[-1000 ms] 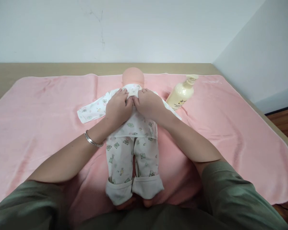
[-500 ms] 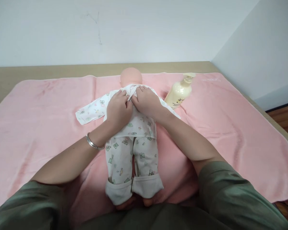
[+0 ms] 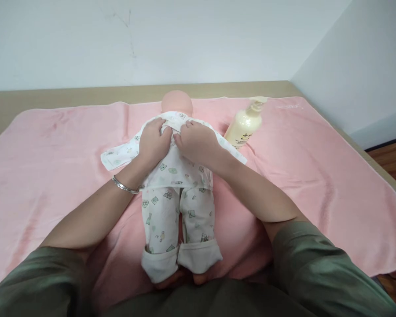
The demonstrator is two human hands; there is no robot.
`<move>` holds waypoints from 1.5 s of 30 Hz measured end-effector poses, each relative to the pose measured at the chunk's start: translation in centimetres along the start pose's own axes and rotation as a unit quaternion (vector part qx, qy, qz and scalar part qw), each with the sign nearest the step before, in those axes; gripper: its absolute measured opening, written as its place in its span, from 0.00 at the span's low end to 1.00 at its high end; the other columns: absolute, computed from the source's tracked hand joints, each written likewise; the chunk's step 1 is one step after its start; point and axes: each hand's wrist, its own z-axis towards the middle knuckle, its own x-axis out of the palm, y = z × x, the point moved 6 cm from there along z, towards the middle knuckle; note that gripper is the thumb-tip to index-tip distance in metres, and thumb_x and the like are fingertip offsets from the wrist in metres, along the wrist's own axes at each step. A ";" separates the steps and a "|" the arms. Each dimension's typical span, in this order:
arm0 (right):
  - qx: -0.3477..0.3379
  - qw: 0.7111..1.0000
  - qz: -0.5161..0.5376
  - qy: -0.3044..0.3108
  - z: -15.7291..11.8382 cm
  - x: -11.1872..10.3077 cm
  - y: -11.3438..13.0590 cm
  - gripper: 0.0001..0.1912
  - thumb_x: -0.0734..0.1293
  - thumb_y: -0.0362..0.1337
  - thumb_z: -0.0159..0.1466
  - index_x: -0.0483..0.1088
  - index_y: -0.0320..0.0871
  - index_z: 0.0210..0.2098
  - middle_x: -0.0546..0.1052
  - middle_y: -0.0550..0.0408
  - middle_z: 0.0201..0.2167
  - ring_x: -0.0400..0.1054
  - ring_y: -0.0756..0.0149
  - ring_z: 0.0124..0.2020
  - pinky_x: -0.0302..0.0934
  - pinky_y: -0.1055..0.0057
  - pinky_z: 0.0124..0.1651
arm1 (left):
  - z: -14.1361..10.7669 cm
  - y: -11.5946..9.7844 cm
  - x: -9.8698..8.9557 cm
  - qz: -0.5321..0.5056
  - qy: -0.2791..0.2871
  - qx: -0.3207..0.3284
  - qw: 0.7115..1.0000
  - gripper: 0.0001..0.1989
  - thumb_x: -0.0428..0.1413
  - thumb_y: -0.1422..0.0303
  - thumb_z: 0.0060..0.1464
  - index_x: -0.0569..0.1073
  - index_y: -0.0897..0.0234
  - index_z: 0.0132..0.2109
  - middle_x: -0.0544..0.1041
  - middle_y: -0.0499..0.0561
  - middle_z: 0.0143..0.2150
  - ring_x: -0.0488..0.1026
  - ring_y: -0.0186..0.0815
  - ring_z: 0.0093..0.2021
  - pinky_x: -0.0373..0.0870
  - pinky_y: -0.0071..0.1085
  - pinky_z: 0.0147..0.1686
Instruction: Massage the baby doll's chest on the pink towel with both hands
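Observation:
A baby doll (image 3: 177,102) lies with its head toward the wall, dressed in a white patterned shirt (image 3: 178,171) and matching pants (image 3: 163,215) with cuffs folded up. At the upper part of the shirt, my left hand (image 3: 155,140) pinches the fabric, thumb pressed against the fingers. Close beside it, my right hand (image 3: 196,140) also grips the shirt cloth near the neck. Both sleeves spread outward past my hands. My wrists hide parts of the shirt's sides, and the doll's feet show only partly below the cuffs.
A pink blanket (image 3: 284,176) covers most of the tabletop (image 3: 218,89). To the right of the doll a cream pump bottle (image 3: 244,127) leans at a tilt. A white wall (image 3: 198,39) stands behind the table, and another rises at right.
My hands have shifted slightly, and the shirt's neckline cloth now lies flatter and wider between them. The whole view has moved a little; the bottle stays beside the doll.

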 end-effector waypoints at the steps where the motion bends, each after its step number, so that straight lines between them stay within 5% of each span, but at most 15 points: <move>1: 0.024 0.999 0.027 0.003 0.4 0.0 -0.7 0.25 0.52 0.40 0.77 0.75 0.31 0.51 0.79 0.36 0.52 0.72 0.49 0.57 0.65 0.58 0.59 | -0.1 0.0 0.0 0.011 0.003 -0.007 1.000 0.23 0.47 0.64 0.59 0.79 0.65 0.54 0.79 0.57 0.62 0.72 0.49 0.66 0.63 0.46 0.71; 8: 0.067 0.992 0.108 0.011 1.9 0.9 -2.4 0.29 0.56 0.47 0.76 0.69 0.26 0.61 0.75 0.33 0.61 0.68 0.44 0.64 0.60 0.53 0.67 | -0.2 0.0 0.1 0.035 0.009 -0.019 0.999 0.27 0.47 0.64 0.61 0.74 0.72 0.62 0.74 0.63 0.67 0.68 0.49 0.69 0.61 0.42 0.72; 14: 0.059 0.993 0.101 0.003 1.8 1.0 -2.3 0.28 0.56 0.47 0.76 0.70 0.27 0.59 0.76 0.33 0.59 0.70 0.44 0.61 0.62 0.55 0.64 | -0.2 -1.1 -0.3 0.105 0.026 0.015 0.994 0.16 0.45 0.65 0.61 0.77 0.64 0.40 0.82 0.60 0.45 0.76 0.49 0.50 0.69 0.44 0.53; 22: 0.072 0.993 0.096 -0.005 1.4 0.5 -1.9 0.23 0.57 0.46 0.73 0.77 0.36 0.44 0.83 0.42 0.41 0.76 0.50 0.41 0.66 0.59 0.45 | -0.6 -1.8 -0.8 0.114 0.021 0.019 0.993 0.12 0.47 0.66 0.59 0.63 0.60 0.27 0.72 0.53 0.28 0.66 0.40 0.33 0.57 0.38 0.36; 26: 0.085 0.992 0.096 0.005 0.9 0.4 -1.3 0.22 0.56 0.45 0.73 0.76 0.38 0.39 0.82 0.44 0.36 0.76 0.52 0.38 0.65 0.60 0.44 | -0.6 -1.8 -0.8 0.100 0.018 0.030 0.994 0.12 0.47 0.67 0.58 0.59 0.59 0.26 0.68 0.51 0.27 0.62 0.38 0.31 0.55 0.38 0.35; 31: 0.077 0.993 0.093 0.008 1.3 0.2 -2.3 0.24 0.54 0.45 0.75 0.76 0.36 0.45 0.82 0.40 0.42 0.76 0.49 0.45 0.64 0.59 0.49 | -1.1 -2.3 -0.8 0.143 0.031 0.038 0.988 0.12 0.46 0.67 0.60 0.59 0.59 0.27 0.69 0.52 0.27 0.64 0.40 0.31 0.57 0.39 0.34; 36: 0.069 0.987 0.131 0.063 2.0 0.2 -4.2 0.32 0.45 0.47 0.78 0.77 0.39 0.43 0.83 0.42 0.43 0.76 0.52 0.45 0.63 0.63 0.44 | -2.9 -3.9 -0.3 0.202 0.022 0.116 0.972 0.14 0.40 0.67 0.66 0.70 0.63 0.41 0.78 0.62 0.44 0.73 0.50 0.49 0.67 0.43 0.49; 39: 0.072 0.992 0.086 0.050 1.2 -0.1 -3.0 0.28 0.49 0.45 0.78 0.74 0.35 0.51 0.81 0.39 0.48 0.76 0.50 0.49 0.64 0.61 0.49 | -2.7 -3.7 -0.3 0.185 0.042 0.107 0.976 0.15 0.39 0.67 0.66 0.70 0.63 0.43 0.78 0.63 0.48 0.73 0.50 0.52 0.67 0.43 0.52; 45: 0.021 1.000 0.017 0.002 -0.6 -0.6 1.0 0.28 0.48 0.41 0.79 0.69 0.26 0.58 0.77 0.33 0.57 0.70 0.48 0.60 0.60 0.58 0.62 | 0.6 -0.8 -0.8 0.077 0.121 0.016 0.990 0.16 0.41 0.62 0.66 0.65 0.59 0.32 0.79 0.55 0.39 0.71 0.43 0.40 0.65 0.40 0.41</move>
